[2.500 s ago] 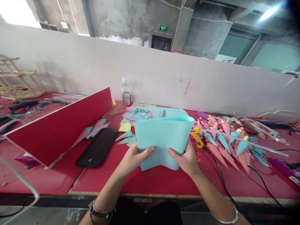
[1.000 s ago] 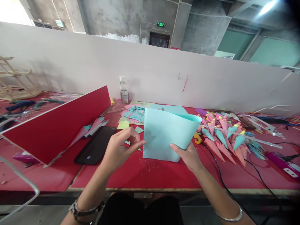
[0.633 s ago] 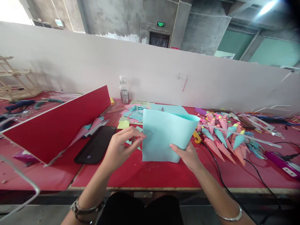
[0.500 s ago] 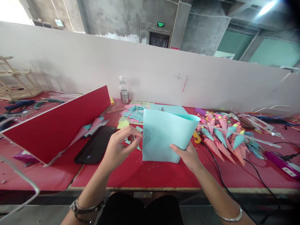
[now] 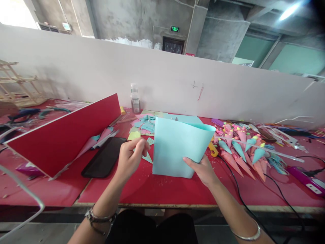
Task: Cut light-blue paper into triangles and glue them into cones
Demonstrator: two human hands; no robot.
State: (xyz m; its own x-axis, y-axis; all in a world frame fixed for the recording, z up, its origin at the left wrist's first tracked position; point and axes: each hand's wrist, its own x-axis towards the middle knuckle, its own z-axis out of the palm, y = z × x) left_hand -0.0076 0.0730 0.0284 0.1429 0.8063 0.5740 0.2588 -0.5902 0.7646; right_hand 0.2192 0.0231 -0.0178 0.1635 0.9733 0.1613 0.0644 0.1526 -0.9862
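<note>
A folded light blue sheet [image 5: 175, 149] stands upright over the red table, its upper right edge curving round in a loop. My right hand [image 5: 200, 167] grips it at the lower right, thumb flat on the near face and the other fingers hidden behind. Just left of the sheet, my left hand [image 5: 133, 152] is curled closed, apart from the sheet; no object shows in its fingers. Behind it lie green paper scraps [image 5: 148, 156] and a yellow-green piece [image 5: 134, 135]. A black phone [image 5: 104, 157] lies to the left of that hand.
Pink and blue cones [image 5: 243, 145] are heaped at right, beside a yellow-handled tool [image 5: 212, 149] with a black cord. A clear rod crosses the cones. A purple power strip [image 5: 304, 179] lies far right. A red board [image 5: 68, 135] stands at left; a bottle [image 5: 135, 100] stands by the white partition.
My left hand has drawn slightly away from the sheet's left edge, and its fingers have curled from a loose pinch into a closed shape. My right hand keeps its grip.
</note>
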